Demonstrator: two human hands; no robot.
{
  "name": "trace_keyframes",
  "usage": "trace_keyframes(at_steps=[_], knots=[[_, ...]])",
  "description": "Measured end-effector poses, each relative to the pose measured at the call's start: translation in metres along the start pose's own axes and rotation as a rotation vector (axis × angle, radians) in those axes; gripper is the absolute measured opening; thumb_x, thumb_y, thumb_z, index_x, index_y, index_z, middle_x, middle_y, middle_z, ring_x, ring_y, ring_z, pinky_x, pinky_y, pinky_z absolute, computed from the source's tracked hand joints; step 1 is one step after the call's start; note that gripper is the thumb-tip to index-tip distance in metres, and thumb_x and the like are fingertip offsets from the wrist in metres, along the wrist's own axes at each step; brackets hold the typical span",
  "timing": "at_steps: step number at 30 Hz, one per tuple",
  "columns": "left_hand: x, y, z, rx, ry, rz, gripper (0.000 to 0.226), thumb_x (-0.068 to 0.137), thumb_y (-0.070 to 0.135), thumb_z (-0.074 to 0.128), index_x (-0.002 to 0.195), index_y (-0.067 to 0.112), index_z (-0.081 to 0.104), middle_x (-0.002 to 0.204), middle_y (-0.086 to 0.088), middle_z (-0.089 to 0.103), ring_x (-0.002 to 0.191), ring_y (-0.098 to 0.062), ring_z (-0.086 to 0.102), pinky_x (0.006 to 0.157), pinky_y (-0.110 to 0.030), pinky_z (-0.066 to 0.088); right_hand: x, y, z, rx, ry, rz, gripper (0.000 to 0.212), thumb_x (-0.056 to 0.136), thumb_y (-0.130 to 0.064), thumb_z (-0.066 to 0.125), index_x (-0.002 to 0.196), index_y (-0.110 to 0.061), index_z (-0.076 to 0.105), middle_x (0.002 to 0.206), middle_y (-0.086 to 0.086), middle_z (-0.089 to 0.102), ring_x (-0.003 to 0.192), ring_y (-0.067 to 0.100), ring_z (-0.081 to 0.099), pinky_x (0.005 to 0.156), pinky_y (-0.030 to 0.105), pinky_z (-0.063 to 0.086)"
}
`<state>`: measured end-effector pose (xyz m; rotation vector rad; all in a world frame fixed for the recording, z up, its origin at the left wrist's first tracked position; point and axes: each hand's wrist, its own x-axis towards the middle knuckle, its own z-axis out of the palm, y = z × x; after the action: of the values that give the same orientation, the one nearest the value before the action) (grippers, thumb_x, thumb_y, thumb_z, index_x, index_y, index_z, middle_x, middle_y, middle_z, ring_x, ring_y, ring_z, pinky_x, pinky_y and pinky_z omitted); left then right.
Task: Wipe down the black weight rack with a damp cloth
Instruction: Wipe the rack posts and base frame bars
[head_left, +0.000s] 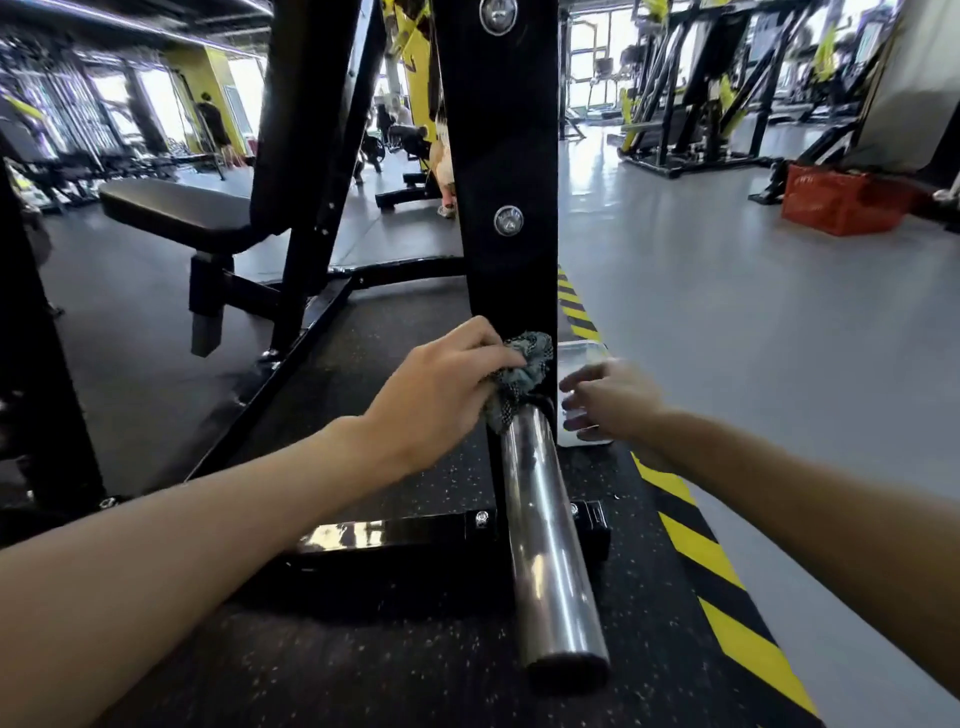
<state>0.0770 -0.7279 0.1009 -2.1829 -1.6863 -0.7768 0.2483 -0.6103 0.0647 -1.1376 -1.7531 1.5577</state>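
Two hands worked low at the black weight rack (511, 130): the left hand (447, 387) gripped a bunched grey cloth (527, 371) against its upright just above the chrome peg (545, 545), while the right hand (615, 402) hovered slack-fingered over a clear tub (581, 353) at the mat's (415, 665) striped right edge.

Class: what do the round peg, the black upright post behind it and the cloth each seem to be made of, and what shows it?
Peg: likely polished or chromed steel; it mirrors bright streaks. Upright post: probably steel painted black; flat hard faces, silver bolt heads. Cloth: soft grey-blue fabric, crumpled into folds; the fibre cannot be told.
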Motion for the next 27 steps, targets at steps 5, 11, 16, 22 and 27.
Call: trace_keyframes(at_steps=[5, 11, 16, 22, 27], knots=[[-0.011, 0.011, 0.031, -0.187, -0.119, -0.054, 0.034, 0.091, -0.006, 0.056, 0.117, 0.009, 0.071, 0.116, 0.000, 0.063, 0.108, -0.021, 0.060, 0.100, -0.033, 0.046, -0.005, 0.018, 0.010, 0.137, 0.012, 0.138, 0.026, 0.097, 0.001, 0.041, 0.106, -0.004, 0.065, 0.092, 0.015, 0.068, 0.057, 0.021, 0.064, 0.050, 0.029, 0.057], [-0.029, 0.020, 0.026, -0.311, -0.167, 0.044, 0.037, 0.086, -0.010, 0.052, 0.107, 0.012, 0.074, 0.112, 0.006, 0.063, 0.105, -0.016, 0.061, 0.098, -0.026, 0.046, -0.017, 0.020, 0.018, 0.150, 0.089, 0.127, 0.036, 0.097, 0.006, 0.036, 0.112, -0.010, 0.065, 0.092, 0.011, 0.070, 0.057, 0.018, 0.064, 0.043, 0.024, 0.050], [-0.052, 0.043, 0.017, -0.385, -0.218, 0.143, 0.038, 0.085, -0.011, 0.054, 0.105, 0.015, 0.072, 0.115, 0.007, 0.062, 0.108, -0.013, 0.056, 0.099, -0.034, 0.045, -0.028, 0.019, 0.024, 0.163, 0.117, 0.085, 0.044, 0.091, 0.014, 0.033, 0.108, -0.009, 0.067, 0.103, 0.013, 0.070, 0.068, 0.023, 0.064, 0.051, 0.027, 0.052], [-0.087, 0.073, -0.007, -0.487, -0.292, 0.316, 0.042, 0.082, -0.001, 0.037, 0.107, 0.010, 0.069, 0.118, -0.002, 0.061, 0.108, -0.021, 0.056, 0.097, -0.035, 0.045, -0.037, 0.014, 0.032, 0.190, 0.110, 0.119, 0.048, 0.093, 0.009, 0.029, 0.119, -0.013, 0.063, 0.111, 0.012, 0.069, 0.059, 0.021, 0.058, 0.047, 0.024, 0.048], [-0.093, 0.040, 0.015, -0.608, -0.012, -0.020, 0.033, 0.086, -0.008, 0.045, 0.101, 0.013, 0.064, 0.105, -0.004, 0.062, 0.101, -0.020, 0.060, 0.090, -0.022, 0.047, -0.038, 0.012, 0.033, 0.178, 0.120, 0.131, 0.046, 0.095, 0.007, 0.028, 0.118, -0.011, 0.063, 0.102, 0.006, 0.068, 0.056, 0.019, 0.056, 0.049, 0.022, 0.045]])
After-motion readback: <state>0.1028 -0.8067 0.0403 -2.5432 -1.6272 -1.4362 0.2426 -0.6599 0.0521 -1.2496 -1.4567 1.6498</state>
